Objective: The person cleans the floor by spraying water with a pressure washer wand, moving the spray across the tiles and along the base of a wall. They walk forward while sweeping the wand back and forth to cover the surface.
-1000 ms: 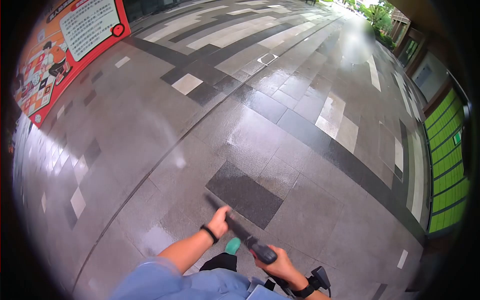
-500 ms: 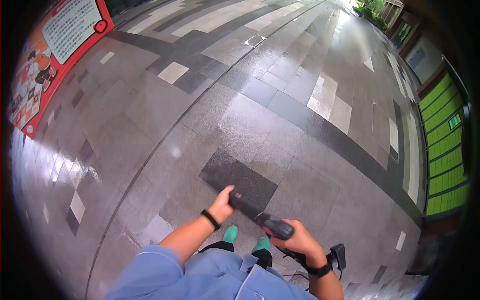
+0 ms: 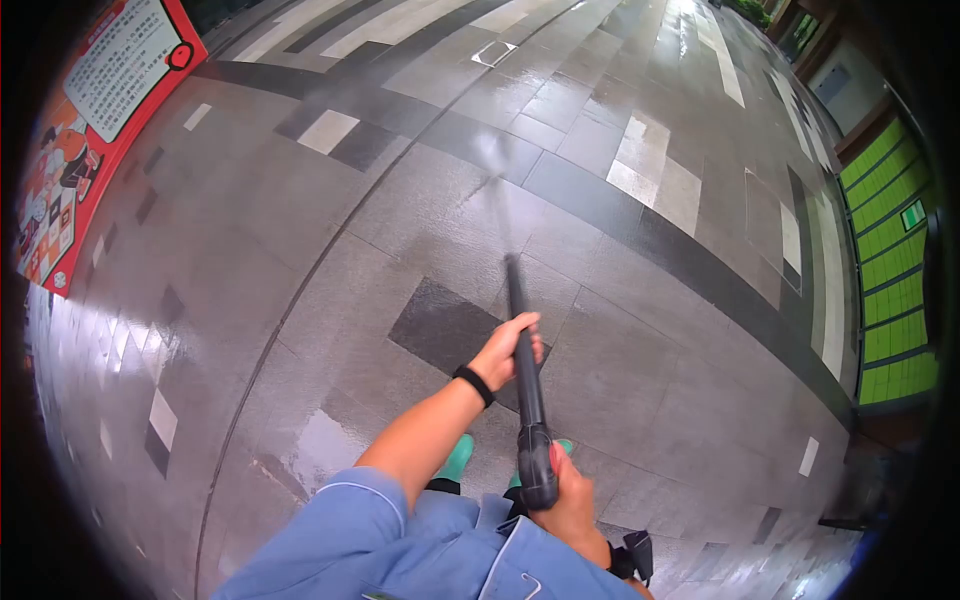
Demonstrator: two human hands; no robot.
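Observation:
A black pressure washer wand (image 3: 530, 400) points forward and away from me, its tip over the wet paving. My left hand (image 3: 510, 352) is wrapped around the middle of its barrel. At the rear, my right hand (image 3: 570, 500) grips the handle, its fingers partly hidden. A thin, blurred spray of water (image 3: 503, 215) leaves the tip and reaches the tiles ahead. Below the wand, green boots (image 3: 456, 458) stand on the ground.
Wet grey paving (image 3: 380, 230) with dark and pale tiles spreads ahead, crossed by a narrow groove (image 3: 300, 300). A red and white sign board (image 3: 110, 95) stands at the left. Along the right runs a green slatted panel (image 3: 890, 290). A square cover (image 3: 494, 53) lies farther off.
The wand has swung from pointing left to pointing almost straight ahead. My left hand has moved right and forward with it, and my right hand slightly left and down. Spray is now visible.

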